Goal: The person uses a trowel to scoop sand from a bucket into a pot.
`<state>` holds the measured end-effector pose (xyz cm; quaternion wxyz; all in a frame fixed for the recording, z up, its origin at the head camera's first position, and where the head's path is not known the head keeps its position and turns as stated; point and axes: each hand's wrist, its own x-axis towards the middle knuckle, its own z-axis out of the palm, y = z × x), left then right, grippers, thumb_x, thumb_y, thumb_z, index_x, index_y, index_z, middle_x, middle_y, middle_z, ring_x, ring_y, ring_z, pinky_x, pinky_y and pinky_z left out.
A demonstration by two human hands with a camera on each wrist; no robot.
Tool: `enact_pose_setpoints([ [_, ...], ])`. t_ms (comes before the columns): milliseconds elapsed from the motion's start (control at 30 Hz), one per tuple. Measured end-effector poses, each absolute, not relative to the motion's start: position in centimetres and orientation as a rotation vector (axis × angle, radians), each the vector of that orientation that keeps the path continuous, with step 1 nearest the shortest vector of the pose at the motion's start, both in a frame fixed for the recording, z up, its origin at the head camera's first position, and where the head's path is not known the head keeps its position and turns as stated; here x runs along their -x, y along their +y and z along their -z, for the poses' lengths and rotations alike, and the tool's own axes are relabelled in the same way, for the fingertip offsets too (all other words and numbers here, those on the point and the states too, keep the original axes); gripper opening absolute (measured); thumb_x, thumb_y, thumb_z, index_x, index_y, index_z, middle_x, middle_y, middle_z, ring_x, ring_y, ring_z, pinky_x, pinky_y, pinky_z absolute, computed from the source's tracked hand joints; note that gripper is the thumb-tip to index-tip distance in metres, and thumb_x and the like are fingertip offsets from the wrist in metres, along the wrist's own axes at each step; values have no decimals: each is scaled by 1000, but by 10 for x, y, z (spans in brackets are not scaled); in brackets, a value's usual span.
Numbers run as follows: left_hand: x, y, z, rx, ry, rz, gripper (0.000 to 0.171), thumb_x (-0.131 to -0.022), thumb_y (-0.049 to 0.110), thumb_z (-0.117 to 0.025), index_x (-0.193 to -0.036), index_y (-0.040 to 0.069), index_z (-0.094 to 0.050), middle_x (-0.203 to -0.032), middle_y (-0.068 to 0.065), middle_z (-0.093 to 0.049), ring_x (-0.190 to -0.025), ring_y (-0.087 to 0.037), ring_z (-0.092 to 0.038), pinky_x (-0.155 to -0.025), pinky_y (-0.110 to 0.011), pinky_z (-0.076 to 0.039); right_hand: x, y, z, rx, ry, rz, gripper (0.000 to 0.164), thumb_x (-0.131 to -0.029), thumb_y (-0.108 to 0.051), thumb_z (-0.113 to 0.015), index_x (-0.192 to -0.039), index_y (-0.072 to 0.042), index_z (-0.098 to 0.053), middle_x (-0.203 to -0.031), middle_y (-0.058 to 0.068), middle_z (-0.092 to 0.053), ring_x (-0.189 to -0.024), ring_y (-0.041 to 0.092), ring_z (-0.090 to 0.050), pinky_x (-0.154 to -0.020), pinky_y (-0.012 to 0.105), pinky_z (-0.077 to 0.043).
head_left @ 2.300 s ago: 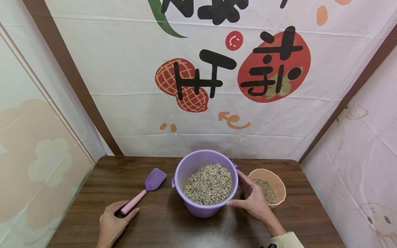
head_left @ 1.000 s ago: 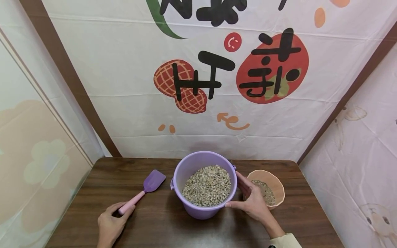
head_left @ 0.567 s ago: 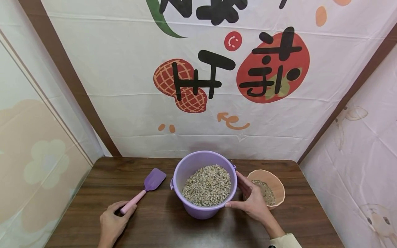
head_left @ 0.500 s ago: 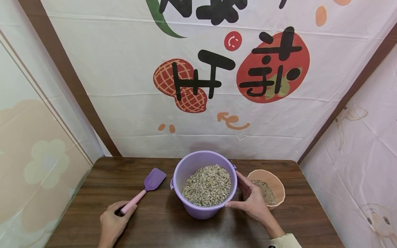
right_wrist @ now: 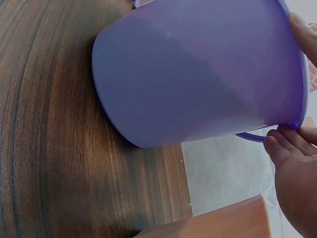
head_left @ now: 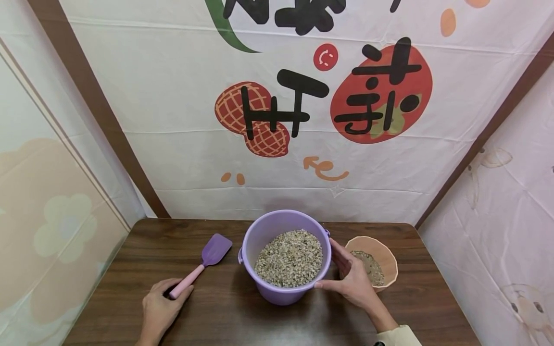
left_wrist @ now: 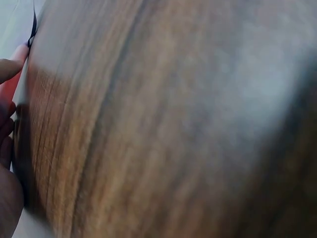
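Observation:
On the left of the table, my left hand (head_left: 161, 307) holds a small toy shovel (head_left: 216, 250) by the end of its pink handle. Its purple blade points away to the right. At the left edge of the left wrist view, the fingers (left_wrist: 7, 70) lie around the handle. A purple bucket (head_left: 283, 294) filled with speckled grit (head_left: 292, 259) stands mid-table. My right hand (head_left: 356, 282) grips it on its right side, thumb at the rim and other fingers near the handle mount. In the right wrist view, the bucket's wall (right_wrist: 198, 74) is upright on the table.
A peach bowl (head_left: 387, 254) with some grit in it stands just behind my right hand, close to the bucket. The brown wooden table (head_left: 225, 322) ends at a printed cloth backdrop (head_left: 195, 163), with cloth walls on both sides.
My left hand and the shovel have shifted slightly to the right and away from me since a second ago. The right hand and the bucket stay in place.

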<state>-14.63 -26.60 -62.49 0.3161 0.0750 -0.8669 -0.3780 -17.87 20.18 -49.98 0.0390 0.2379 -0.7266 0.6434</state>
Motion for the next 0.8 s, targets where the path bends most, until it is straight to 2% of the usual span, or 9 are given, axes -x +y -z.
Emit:
enact_pose_setpoints([
  [133,149,-265,624,-199,-2280,1004,32,-61,7,-96,-88,5,-79,-90,-7,-75,-90,4,-53,-81,-19,-39,179,202,500,-721,-2233,-1973,103,-65,4,-93,-151,9,-37,-150,29,-45,-138,43,-42,-111,26,-36],
  [400,150,-263,625,-199,-2292,996,34,-60,8,-97,-89,5,-79,-91,-7,-75,-91,-12,-58,-82,-24,-39,178,202,499,-704,-2240,-1969,103,-64,4,-94,-151,8,-38,-150,28,-46,-138,42,-42,-111,25,-36],
  [600,151,-262,625,-177,-2275,990,33,-60,5,-96,-87,5,-78,-89,-8,-74,-90,-10,-56,-81,-25,-40,179,202,499,-698,-2240,-1976,103,-64,4,-94,-151,8,-38,-149,28,-46,-138,43,-42,-111,25,-36],
  [800,152,-263,625,-156,-2250,974,29,-60,3,-94,-85,5,-78,-85,-7,-74,-87,-2,-54,-79,-26,-40,179,202,500,-707,-2227,-1984,103,-64,5,-93,-151,8,-37,-149,29,-45,-138,45,-41,-111,26,-36],
])
